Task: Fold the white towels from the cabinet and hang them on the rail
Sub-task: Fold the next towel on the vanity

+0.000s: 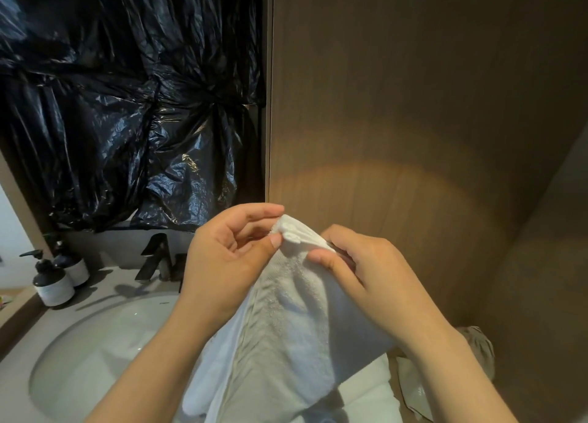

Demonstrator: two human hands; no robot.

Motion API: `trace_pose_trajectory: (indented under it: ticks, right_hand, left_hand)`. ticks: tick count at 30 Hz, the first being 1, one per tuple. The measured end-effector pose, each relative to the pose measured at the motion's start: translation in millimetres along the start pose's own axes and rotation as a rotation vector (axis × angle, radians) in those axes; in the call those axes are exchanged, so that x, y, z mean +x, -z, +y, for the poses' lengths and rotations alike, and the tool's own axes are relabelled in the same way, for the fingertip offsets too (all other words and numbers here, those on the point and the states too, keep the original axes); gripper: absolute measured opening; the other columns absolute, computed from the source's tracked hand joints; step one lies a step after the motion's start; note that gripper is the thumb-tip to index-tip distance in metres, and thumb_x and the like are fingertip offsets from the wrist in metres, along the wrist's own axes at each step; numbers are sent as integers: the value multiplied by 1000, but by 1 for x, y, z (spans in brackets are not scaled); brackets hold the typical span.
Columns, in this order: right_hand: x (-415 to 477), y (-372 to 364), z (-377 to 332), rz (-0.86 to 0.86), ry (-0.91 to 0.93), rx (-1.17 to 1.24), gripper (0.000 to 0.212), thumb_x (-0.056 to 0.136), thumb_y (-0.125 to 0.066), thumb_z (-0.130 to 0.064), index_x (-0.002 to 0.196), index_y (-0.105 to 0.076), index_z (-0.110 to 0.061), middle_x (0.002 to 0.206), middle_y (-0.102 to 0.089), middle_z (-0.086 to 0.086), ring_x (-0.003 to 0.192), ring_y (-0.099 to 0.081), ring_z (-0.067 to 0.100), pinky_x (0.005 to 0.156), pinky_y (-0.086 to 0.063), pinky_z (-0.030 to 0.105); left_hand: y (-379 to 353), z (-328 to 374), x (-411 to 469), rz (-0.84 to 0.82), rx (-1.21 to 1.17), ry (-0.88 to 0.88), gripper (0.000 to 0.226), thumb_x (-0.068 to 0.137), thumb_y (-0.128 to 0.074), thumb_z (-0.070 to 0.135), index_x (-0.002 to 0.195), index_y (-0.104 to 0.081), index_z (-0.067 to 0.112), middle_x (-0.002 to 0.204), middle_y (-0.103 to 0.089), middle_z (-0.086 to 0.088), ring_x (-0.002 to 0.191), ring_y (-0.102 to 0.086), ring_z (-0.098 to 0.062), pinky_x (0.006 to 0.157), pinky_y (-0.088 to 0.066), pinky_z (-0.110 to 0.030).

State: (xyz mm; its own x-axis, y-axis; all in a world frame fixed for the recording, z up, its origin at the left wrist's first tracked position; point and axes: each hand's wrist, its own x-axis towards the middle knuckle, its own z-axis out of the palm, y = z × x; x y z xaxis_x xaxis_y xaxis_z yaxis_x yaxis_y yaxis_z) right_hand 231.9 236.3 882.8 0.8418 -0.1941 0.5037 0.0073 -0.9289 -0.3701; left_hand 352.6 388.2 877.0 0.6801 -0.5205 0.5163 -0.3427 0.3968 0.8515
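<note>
Two hands pinch the bunched top of a white towel [286,321], left hand [229,260] and right hand [366,270] close together; a sink [95,343] lies near left.

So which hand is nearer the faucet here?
Left. The left hand sits just right of the faucet; the right hand is farther right, past the towel.

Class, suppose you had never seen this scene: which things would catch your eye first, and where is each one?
First, the white towel at centre, pinched at its top corner by the left hand and the right hand, the rest hanging down. Next, the crinkled black plastic sheeting filling the upper left. Below it, the round white sink with a dark faucet and two pump bottles.
</note>
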Motion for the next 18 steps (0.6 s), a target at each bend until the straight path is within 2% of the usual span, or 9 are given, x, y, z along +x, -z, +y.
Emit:
trace_pose_trajectory:
  ticks: [2, 4, 8, 10, 12, 18]
  right_hand:
    - [3, 0, -4, 1, 19, -9, 39, 93, -32, -63, 97, -56, -32, 76, -61, -11, 68, -57, 9, 60, -45, 27]
    - [5, 1, -7, -1, 34, 5, 36, 95, -35, -59, 95, -57, -31, 73, -61, -10, 66, -56, 9, 59, -45, 28]
    - [4, 3, -8, 28, 27, 109, 29, 95, -41, -54, 91, -60, -32, 71, -59, -12, 67, -57, 9, 56, -40, 19]
    - [2, 4, -8, 27, 16, 136, 28, 96, -42, -53, 88, -60, -33, 72, -59, -13, 69, -58, 10, 57, -40, 17]
    - [2, 6, -8, 20, 8, 169, 25, 97, -44, -51, 85, -58, -35, 73, -59, -13, 71, -58, 10, 58, -40, 16]
    - [2, 4, -9, 10, -5, 284, 23, 98, -50, -44, 81, -61, -33, 77, -61, -10, 71, -58, 10, 61, -40, 13]
  left_hand:
    - [1, 0, -1, -16, -12, -2, 30, 80, -66, -4, 103, -69, 14, 92, -75, -8, 87, -72, -17, 73, -55, -19]
    - [2, 0, -2, -21, -23, -9, 29, 77, -69, 6, 105, -68, 15, 93, -75, -7, 88, -72, -17, 74, -56, -20]
    - [12, -6, -5, -79, -4, 33, 37, 75, -76, 22, 110, -69, 15, 96, -74, -7, 91, -71, -19, 77, -56, -22]
    - [20, -15, -9, -121, 74, 71, 34, 74, -78, 27, 106, -72, 18, 95, -75, -5, 86, -71, -17, 74, -56, -21]
    - [27, -26, -15, -139, 140, 110, 28, 74, -75, 27, 100, -75, 19, 93, -75, -5, 82, -71, -17, 71, -56, -21]
    - [37, -56, -28, -180, 223, 157, 13, 78, -72, 27, 85, -76, 17, 89, -67, -10, 83, -65, -29, 77, -56, -37]
